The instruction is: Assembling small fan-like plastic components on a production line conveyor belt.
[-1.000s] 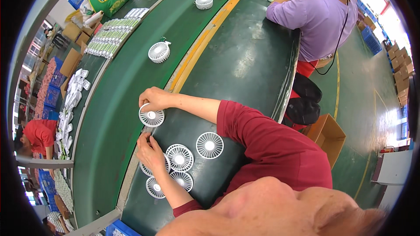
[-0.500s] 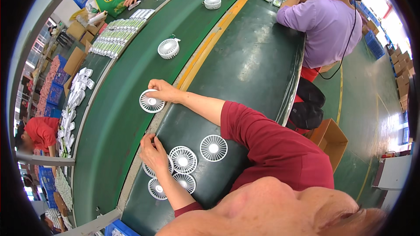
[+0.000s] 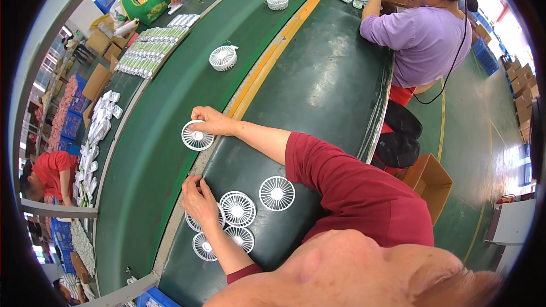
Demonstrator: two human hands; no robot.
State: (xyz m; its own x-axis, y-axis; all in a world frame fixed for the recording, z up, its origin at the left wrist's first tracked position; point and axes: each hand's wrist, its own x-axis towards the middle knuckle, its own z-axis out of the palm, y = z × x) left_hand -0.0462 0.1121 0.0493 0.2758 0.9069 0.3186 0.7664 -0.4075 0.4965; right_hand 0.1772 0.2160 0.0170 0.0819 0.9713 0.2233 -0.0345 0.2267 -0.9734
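My right hand (image 3: 211,120) is closed on the rim of a round white fan grille (image 3: 198,137) with radial ribs and a solid hub, at the near edge of the green belt. Closer to me, my left hand (image 3: 198,200) hovers over or rests on a white fan grille (image 3: 195,223), its fingers loosely bent and apart; contact there is partly hidden. Several more grilles lie beside that wrist on the dark green worktop, some overlapping, one of them a top grille (image 3: 238,209). A single grille (image 3: 277,193) lies apart, to their right.
Deeper white round fans (image 3: 223,58) sit farther along the green belt (image 3: 153,153). Packed green-and-white pieces (image 3: 151,45) line its far side. A co-worker in purple (image 3: 424,40) handles a cardboard box at the far right; another in a green apron (image 3: 145,3) stands across the belt.
The fans farther along the belt have shifted slightly away. The purple-sleeved co-worker has raised the cardboard box more into view. My hands have hardly moved.
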